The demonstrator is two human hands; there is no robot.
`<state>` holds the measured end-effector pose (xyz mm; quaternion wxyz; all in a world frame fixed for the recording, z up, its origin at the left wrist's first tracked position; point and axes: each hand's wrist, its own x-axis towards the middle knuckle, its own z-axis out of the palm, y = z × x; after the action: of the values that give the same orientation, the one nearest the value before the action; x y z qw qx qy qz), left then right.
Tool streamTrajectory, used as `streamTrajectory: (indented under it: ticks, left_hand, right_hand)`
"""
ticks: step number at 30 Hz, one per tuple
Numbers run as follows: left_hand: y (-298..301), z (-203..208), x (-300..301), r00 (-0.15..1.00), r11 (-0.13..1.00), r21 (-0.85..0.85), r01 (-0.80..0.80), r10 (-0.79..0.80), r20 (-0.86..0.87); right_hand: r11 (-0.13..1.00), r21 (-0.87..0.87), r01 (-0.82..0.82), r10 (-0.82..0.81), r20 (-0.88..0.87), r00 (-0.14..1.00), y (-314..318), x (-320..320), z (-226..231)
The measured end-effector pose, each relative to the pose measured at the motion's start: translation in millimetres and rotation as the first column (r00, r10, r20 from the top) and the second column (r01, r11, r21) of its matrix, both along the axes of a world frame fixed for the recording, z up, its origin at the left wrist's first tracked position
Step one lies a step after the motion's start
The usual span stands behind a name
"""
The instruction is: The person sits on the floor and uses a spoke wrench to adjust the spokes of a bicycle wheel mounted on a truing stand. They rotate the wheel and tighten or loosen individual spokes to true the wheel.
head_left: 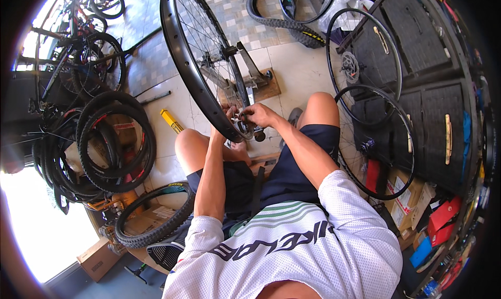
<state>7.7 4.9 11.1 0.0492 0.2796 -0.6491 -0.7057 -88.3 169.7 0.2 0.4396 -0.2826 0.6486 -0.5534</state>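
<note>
A wide black bicycle rim (pixel 186 64), laced with thin spokes to a hub, stands upright before me in a metal truing stand (pixel 252 64). The stand is fixed to a wooden base (pixel 271 86). Near the bottom of the wheel, my left hand (pixel 229 111) reaches in among the spokes, its fingers bent and partly hidden by the rim. My right hand (pixel 261 115) is beside it, thumb and fingers closed by the spokes close to the rim's lower edge. What either hand pinches is too small and too covered to make out.
A yellow box-shaped object (pixel 171 120) lies on the floor left of my knee. Several tires (pixel 116 142) hang at the left, with bicycles (pixel 94 59) behind. Two thin wheels (pixel 377 142) lean against black cabinets (pixel 438 127) at the right. A loose tire (pixel 138 239) rests lower left.
</note>
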Motion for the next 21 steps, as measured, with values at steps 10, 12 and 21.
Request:
streamTrajectory:
  ticks: [10, 12, 21]
  left_hand:
    - [4, 0, -3, 1.000, 1.000, -0.007, -0.006, 0.006, 0.018]
    - [3, 1, -5, 1.000, 1.000, 0.000, 0.008, -0.008, 0.025]
    - [0, 4, -3, 0.999, 0.992, 0.117, 0.038, -0.035, -0.025]
  right_hand:
    - [0.989, 0.041, -0.144, 0.131, 0.231, 0.964, 9, -9, 9]
    - [0.992, 0.011, -0.127, 0.117, 0.315, 0.942, 10, -9, 8]
    - [0.991, -0.048, -0.123, 0.126, 0.607, 0.785, 13, -15, 8]
